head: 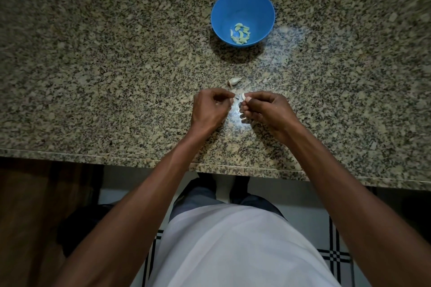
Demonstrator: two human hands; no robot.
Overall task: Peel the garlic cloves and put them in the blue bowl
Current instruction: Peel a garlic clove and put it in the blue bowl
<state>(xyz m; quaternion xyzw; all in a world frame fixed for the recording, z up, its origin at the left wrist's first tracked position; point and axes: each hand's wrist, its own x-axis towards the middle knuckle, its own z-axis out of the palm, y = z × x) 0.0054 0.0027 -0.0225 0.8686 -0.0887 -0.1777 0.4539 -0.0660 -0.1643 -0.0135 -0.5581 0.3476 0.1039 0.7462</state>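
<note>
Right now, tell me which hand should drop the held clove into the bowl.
Right. The right hand already pinches the clove, and the bowl sits straight ahead, slightly to its side. The left hand seems to hold only a bit of skin.

Legible text, labels, brands, numbers, signs: none. The speckled beige-and-black granite countertop [93,53] carries no marking, and the round blue plastic bowl [256,7] bears no print, label or brand mark on its visible inner wall.

Speckled granite counter [93,65] looks polished and glossy; the blue bowl [263,18] is smooth matt plastic.
</note>
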